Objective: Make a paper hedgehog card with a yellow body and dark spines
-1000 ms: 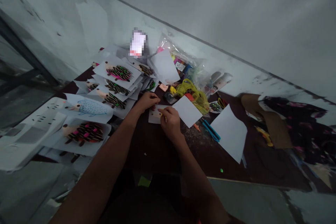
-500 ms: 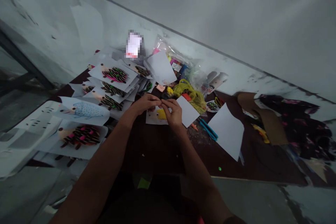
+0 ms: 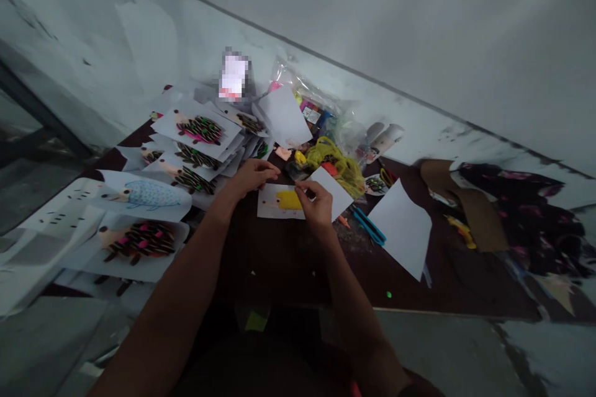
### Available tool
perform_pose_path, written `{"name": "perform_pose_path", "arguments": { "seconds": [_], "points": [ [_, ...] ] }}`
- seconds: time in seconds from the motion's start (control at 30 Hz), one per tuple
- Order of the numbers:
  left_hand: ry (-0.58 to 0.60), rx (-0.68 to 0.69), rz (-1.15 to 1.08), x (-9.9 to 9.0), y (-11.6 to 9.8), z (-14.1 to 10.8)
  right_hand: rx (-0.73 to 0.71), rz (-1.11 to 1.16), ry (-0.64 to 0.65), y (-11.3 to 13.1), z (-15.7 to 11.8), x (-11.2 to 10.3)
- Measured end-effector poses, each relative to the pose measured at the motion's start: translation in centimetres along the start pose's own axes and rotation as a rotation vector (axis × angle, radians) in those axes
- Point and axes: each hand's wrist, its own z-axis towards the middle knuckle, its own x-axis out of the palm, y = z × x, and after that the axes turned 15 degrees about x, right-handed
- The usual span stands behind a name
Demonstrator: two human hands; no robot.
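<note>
A small white sheet (image 3: 270,212) lies on the dark table in front of me, bearing a yellow hedgehog-like shape (image 3: 287,200). My right hand (image 3: 318,203) is over the right end of that shape, thumb and fingertips pinched together. Whatever may be between those fingertips is too small to make out. My left hand (image 3: 254,176) hovers at the sheet's upper left, its fingers bent with thumb and fingertips close together; anything in them is hidden. Just beyond the sheet are a yellow lump (image 3: 300,157) and a pale pink lump (image 3: 282,152), apparently modelling clay.
Stacked hedgehog pictures (image 3: 200,127) cover the table's left side. A yellow net-like bag (image 3: 342,167) and clear plastic packaging (image 3: 349,130) sit behind. Blue-handled scissors or a cutter (image 3: 369,226) lie beside white paper (image 3: 405,229). A lit phone (image 3: 234,74) leans at the wall.
My hands were together above the sheet and have moved apart. The left went left, the right moved slightly right and down, uncovering more of the yellow shape.
</note>
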Motion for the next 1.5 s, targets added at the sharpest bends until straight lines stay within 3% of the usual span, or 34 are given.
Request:
{"name": "perform_pose_path", "arguments": {
  "seconds": [0.1, 0.2, 0.3, 0.73, 0.97, 1.5],
  "points": [
    [0.005, 0.023, 0.262, 0.0, 1.1, 0.5, 0.079, -0.047, 0.049, -0.7, -1.5, -0.2],
    [0.038, 0.111, 0.545, 0.3, 2.1, 0.7, 0.059, -0.14, 0.087, -1.0, -2.8, -0.1],
    [0.086, 0.144, 0.675, 0.4, 2.6, 0.7, 0.024, -0.214, 0.106, -1.1, -3.7, 0.0],
    [0.151, 0.115, 0.815, 0.6, 1.8, 0.4, -0.004, -0.505, 0.054, -0.4, -4.3, 1.3],
    [0.159, 0.126, 0.829, 0.7, 1.7, 0.4, -0.003, -0.636, 0.091, -0.1, -4.3, 1.7],
    [0.165, 0.132, 0.821, 0.6, 1.8, 0.4, -0.18, -0.897, 0.123, 0.4, -6.2, 1.3]
  ]
}}
